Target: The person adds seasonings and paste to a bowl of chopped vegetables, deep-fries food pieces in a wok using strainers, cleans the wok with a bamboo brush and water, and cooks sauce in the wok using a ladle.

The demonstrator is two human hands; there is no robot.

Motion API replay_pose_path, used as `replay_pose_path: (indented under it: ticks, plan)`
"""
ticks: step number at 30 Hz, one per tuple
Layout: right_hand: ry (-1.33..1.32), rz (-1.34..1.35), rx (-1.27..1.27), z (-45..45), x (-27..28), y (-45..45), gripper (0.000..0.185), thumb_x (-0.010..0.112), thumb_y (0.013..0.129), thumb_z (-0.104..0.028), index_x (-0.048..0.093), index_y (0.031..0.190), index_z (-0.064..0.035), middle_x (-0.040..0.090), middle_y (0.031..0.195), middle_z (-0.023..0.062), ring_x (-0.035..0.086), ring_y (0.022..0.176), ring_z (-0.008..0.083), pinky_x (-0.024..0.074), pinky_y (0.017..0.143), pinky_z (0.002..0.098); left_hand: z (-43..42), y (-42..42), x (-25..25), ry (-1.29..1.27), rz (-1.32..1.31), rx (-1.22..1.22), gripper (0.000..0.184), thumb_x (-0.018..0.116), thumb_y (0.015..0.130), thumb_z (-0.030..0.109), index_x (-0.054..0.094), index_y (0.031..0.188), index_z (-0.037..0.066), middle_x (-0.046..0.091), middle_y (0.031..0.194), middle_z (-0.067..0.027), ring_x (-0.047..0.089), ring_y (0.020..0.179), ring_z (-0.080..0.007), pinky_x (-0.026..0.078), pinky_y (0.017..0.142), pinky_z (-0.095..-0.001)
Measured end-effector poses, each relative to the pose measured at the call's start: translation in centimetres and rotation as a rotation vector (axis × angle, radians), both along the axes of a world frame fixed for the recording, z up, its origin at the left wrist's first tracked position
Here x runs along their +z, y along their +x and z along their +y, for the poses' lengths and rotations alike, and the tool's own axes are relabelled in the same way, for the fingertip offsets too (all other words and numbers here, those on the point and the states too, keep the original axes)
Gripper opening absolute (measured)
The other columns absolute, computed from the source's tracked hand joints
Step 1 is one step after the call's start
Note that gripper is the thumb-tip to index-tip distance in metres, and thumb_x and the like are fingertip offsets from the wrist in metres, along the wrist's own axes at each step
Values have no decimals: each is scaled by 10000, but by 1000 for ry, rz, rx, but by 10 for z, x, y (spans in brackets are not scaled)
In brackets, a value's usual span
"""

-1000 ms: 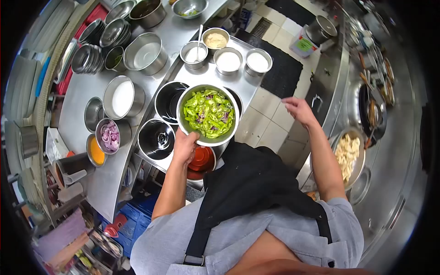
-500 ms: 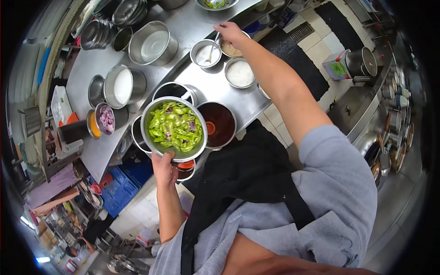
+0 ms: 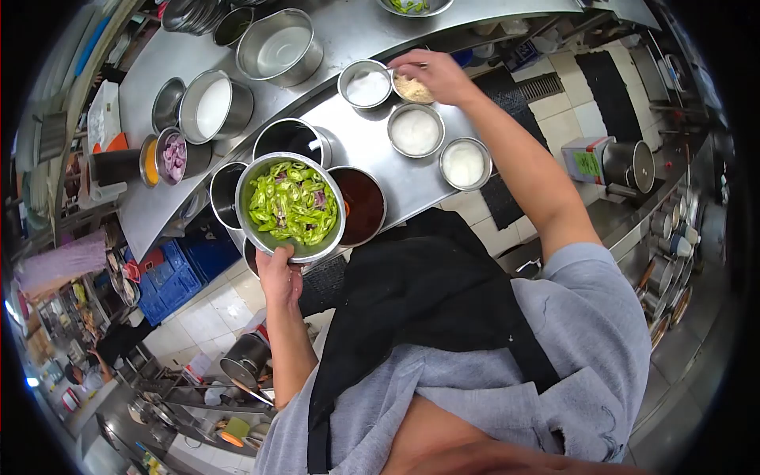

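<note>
My left hand grips the near rim of a metal bowl filled with sliced green chili peppers and some purple onion pieces. This bowl is held above several pots, partly covering one of dark red sauce. Over at the counter's far side, my right hand is closed above a small bowl of light tan powder. The spoon it held a moment earlier is mostly hidden by the fingers. Just left of that hand stands a bowl of white granules; two more bowls of white contents sit nearer.
On the left counter are a pot of white contents, a bowl of chopped purple onion and a large metal pot. An empty-looking dark pot is beyond the held bowl. A blue crate lies low at left.
My right hand has moved right, from the white granules to above the tan powder, taking the spoon out of the first bowl. The pepper bowl stays in my left hand, and the view has shifted.
</note>
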State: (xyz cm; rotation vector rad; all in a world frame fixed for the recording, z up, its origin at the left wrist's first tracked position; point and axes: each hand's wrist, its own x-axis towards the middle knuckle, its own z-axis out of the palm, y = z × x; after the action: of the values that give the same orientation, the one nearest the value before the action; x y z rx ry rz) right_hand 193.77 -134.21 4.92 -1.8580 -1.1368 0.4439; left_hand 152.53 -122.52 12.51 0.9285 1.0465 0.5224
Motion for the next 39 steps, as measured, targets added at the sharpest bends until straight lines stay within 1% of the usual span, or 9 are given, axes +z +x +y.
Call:
replay_pose_path:
  ticks: [4,7,9,11,13,20,26,35,39]
  plan:
    - [351,700,-116,-41,3,16,284,566,986,-189,674,1184,-18,718,1038,53,654,951,116,519,797,277,-2,-2,-2,-45,11,-48,543,457,789,-61,392,1327,-34,609,1136,-183,692,778,-270,591,527,-327]
    - [-24,669,-187,-53,-62,18,293,557,994,-195,664,1199,-15,710,1069,71,657,950,123,516,792,266,-7,0,-8,-59,19,-37,555,457,780,-73,397,1330,-35,611,1146,-183,696,810,-274,607,570,-345]
    - [60,772,-163,-57,-71,21,298,555,997,-199,659,1196,-4,706,1074,73,659,949,124,514,783,260,-7,6,-10,-76,44,-36,559,454,776,-75,398,1331,-35,607,1157,-183,697,829,-276,613,584,-349]
    - [428,1017,-129,-58,-71,15,285,554,997,-193,664,1183,-8,705,1075,78,663,947,132,516,769,261,-7,9,-14,-69,-2,-11,574,462,780,-70,388,1348,-32,601,1175,-172,697,819,-272,611,596,-357]
    - [248,934,-220,-60,-71,12,298,560,996,-211,655,1179,5,705,1065,84,664,950,141,518,755,265,-9,15,-10,-51,46,-8,489,457,812,-46,428,1300,-26,627,1093,-171,680,748,-243,532,474,-305]
    - [181,516,-337,-96,14,-27,241,551,971,-160,671,1060,30,715,883,85,682,745,146,512,636,251,-5,26,-20,-37,57,-113,453,475,810,-53,445,1262,-47,648,1023,-167,684,704,-225,573,506,-293]
    - [-116,155,-350,-120,-2,-75,208,547,967,-160,651,968,20,701,749,107,683,649,124,535,612,270,0,33,-39,-28,134,-202,484,484,800,-56,441,1282,-36,638,1055,-152,684,740,-200,570,516,-279]
    - [64,747,-565,-117,-58,-82,195,520,981,-108,636,995,48,682,810,112,665,670,152,535,624,257,4,41,-40,-34,139,-244,477,474,804,-58,435,1279,-29,640,1051,-150,681,725,-200,572,501,-280]
    - [146,808,-608,-129,-57,-83,197,517,985,-114,630,1002,47,676,815,128,660,681,164,528,626,256,5,40,-38,-22,145,-226,475,467,804,-63,437,1277,-31,638,1071,-152,681,723,-193,567,496,-272]
